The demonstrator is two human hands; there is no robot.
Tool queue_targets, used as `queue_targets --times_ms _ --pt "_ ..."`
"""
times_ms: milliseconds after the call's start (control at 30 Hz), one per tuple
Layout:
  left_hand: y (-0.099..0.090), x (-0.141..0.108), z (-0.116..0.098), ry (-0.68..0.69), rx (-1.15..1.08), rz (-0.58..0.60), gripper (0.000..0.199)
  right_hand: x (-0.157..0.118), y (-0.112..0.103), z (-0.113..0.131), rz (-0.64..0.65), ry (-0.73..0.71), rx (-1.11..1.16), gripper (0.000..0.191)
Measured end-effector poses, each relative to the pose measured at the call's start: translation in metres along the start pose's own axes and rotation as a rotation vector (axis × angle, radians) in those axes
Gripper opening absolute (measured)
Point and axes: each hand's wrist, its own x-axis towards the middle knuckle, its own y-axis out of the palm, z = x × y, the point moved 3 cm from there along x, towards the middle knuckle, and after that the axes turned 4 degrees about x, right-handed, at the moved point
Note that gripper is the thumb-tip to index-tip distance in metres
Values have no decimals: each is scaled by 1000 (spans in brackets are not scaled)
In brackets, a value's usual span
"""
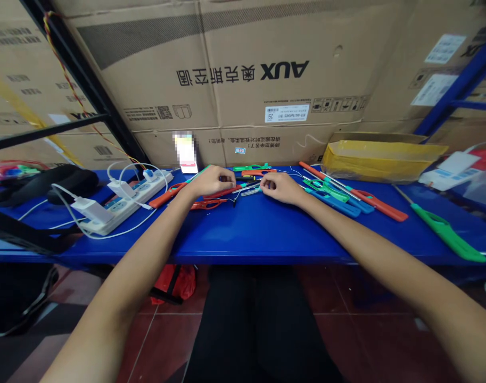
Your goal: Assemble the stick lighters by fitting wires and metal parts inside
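My left hand (pixel 214 181) is over the blue table with its fingers curled closed; what they hold, if anything, is hidden. Just to its right, my right hand (pixel 283 189) has thumb and fingers pressed together, with something too small to make out at the tips. Between and below them lie an orange lighter casing (pixel 208 204), thin wires and a small clear part (pixel 250 191). Behind are a green casing (pixel 248 167) and another orange casing (pixel 258 173). An orange long-necked lighter (pixel 166 196) rests beside my left wrist. Blue lighters (pixel 338 204) and a red lighter (pixel 382 206) lie beyond my right forearm.
A white power strip (pixel 125 205) with chargers and cables stands at left. Behind it is a lit phone (pixel 186 153). A yellow-taped open box (pixel 364 162) sits at back right. A green lighter (pixel 448 233) lies near the right front edge. Large cardboard (pixel 235 42) forms the back.
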Motion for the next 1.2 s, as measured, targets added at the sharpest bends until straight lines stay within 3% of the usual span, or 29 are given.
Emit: queue_targets --times_ms 133,400,567,733,867,1200 --pt "1 -3 -10 -16 26 148 20 0 -2 -4 -15 22 -27 8" --pt "7 -4 -4 -111 81 275 33 -1 -3 2 -5 0 -23 10" --pt "12 0 -5 -23 131 257 28 -1 -4 3 2 -3 -25 10" --pt "13 0 4 -88 112 256 19 -1 -5 2 13 -25 -22 10" --pt "8 0 12 -123 58 170 18 -1 -6 -2 39 -38 -48 12" --pt "-8 3 17 -161 130 -293 20 -1 -5 -14 96 1 -69 18"
